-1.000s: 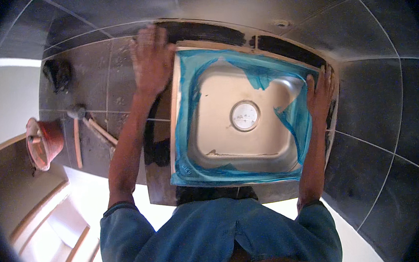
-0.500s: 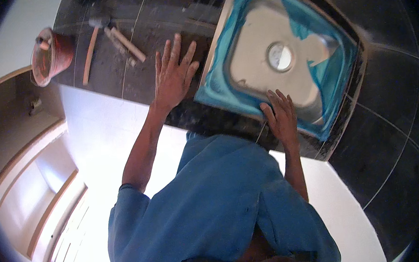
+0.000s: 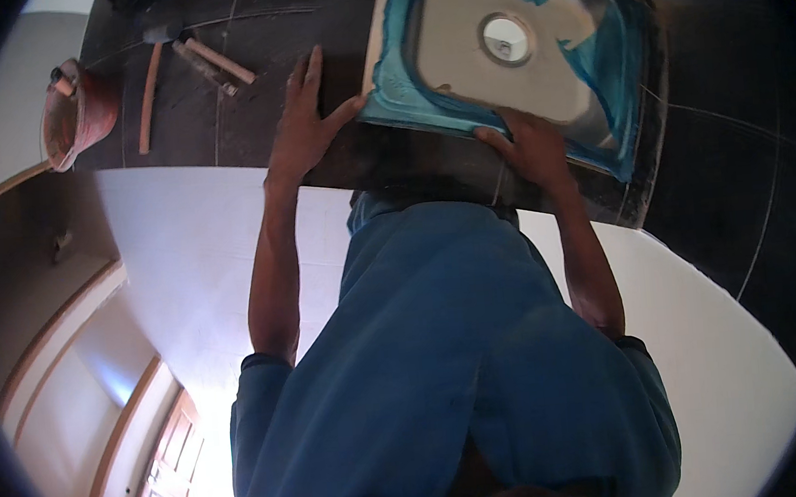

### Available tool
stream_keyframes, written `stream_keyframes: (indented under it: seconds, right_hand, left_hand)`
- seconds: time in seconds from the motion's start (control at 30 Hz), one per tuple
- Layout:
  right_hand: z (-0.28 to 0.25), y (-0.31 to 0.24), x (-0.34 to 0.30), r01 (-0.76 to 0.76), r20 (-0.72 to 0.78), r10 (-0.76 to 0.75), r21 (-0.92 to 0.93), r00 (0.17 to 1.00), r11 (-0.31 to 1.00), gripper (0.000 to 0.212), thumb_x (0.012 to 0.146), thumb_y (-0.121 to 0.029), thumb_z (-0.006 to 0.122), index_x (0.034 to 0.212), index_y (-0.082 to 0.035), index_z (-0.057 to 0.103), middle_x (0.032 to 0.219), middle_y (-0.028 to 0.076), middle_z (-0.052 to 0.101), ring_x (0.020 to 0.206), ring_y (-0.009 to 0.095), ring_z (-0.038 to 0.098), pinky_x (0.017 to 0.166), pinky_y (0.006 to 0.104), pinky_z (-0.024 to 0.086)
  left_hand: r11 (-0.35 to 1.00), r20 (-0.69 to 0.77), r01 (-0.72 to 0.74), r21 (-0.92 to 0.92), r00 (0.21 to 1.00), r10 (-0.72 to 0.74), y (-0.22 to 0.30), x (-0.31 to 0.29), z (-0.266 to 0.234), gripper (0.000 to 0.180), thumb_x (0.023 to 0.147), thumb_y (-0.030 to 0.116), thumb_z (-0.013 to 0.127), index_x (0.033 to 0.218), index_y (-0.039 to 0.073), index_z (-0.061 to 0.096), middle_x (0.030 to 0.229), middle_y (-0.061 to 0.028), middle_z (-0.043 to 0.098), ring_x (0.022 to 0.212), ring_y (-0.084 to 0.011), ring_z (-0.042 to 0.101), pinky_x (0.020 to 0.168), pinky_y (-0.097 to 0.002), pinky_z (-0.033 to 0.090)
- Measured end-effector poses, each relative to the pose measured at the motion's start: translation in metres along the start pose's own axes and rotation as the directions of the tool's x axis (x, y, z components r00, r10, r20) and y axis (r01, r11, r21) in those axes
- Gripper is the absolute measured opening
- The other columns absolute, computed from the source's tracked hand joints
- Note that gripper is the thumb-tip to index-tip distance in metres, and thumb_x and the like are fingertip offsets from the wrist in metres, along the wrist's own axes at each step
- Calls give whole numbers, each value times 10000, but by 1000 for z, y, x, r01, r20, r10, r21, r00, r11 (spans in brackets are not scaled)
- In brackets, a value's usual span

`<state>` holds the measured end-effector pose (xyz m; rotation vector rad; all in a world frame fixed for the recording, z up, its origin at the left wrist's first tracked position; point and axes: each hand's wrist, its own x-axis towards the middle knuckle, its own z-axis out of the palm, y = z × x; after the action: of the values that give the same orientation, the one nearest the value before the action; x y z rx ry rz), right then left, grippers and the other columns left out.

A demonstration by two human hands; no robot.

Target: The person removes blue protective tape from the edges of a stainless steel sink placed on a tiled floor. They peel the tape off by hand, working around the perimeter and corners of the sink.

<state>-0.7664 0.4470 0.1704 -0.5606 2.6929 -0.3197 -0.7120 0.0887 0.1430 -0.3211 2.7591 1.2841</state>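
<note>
A steel sink (image 3: 455,20) with torn blue protective film on its rim sits in the dark tiled counter (image 3: 410,159). A round drain hole shows in the basin. My left hand (image 3: 303,130) lies on the counter beside the sink's near left corner, fingers stretched out, thumb against the corner. My right hand (image 3: 535,149) holds the near rim of the sink. Its fingers reach over into the basin and are partly hidden, while the thumb lies on the rim.
Left on the counter lie a hammer (image 3: 150,95) with a long wooden handle and two stick-like tools (image 3: 220,61). A reddish bucket (image 3: 93,118) with a handle sticking out stands at the far left. The counter's front edge runs close to my body.
My left thumb has come against the sink's corner. My right hand has moved from lying on the near rim to gripping over it. The whole view has shifted.
</note>
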Motion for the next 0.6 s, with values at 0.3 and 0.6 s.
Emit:
stream_keyframes:
  seconds: [0.3,0.6]
  right_hand:
    - [14,37,-49,1,-396,-21,-51,918,999,695,877,-587,767,1301,-43,680,1315,174,689,1358,365,541,1192,568,349]
    - [4,24,9,-36,-122,78,318,989,947,434,943,-515,712,978,-87,778,980,120,736,916,338,708,840,468,535]
  left_hand:
    - [825,-75,-299,480,923,378,31,-9,26,1068,786,735,764,1642,234,369,1728,-255,125,1605,-477,65,1240,-714,77]
    - [496,356,-802,333,594,721,50,49,51,464,950,623,620,1270,315,755,1519,21,584,1529,-195,390,1307,-580,77]
